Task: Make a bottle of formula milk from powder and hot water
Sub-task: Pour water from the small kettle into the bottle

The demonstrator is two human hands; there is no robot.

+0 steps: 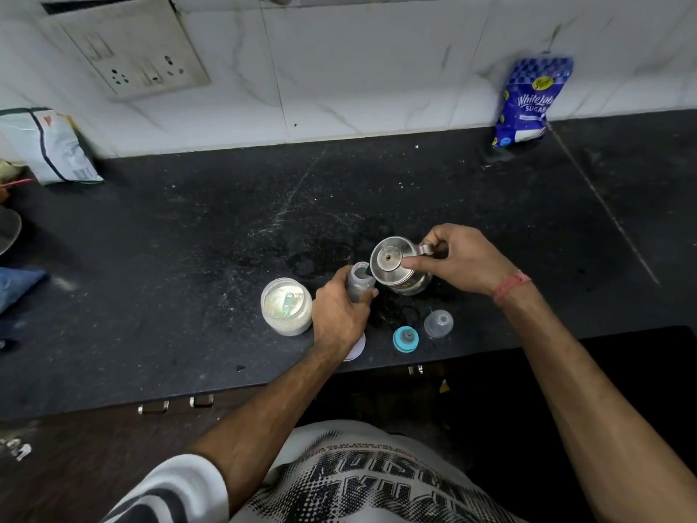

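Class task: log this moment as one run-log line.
left hand: grips bottle | right hand: tilts steel kettle at bottle mouth | teat ring, cap: off, on counter

White black-print shirt (362, 481), striped short sleeve (169, 492), red wristband (511, 286).

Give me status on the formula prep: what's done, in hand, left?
Done: baby bottle is open; its teal collar with teat and clear cap lie on the counter; powder jar is open, scoop inside. In hand: left hand grips the bottle, right hand tilts the steel kettle over it, thumb on the lid. Left: finish filling, fit collar and cap. Powder in the bottle: can't tell.
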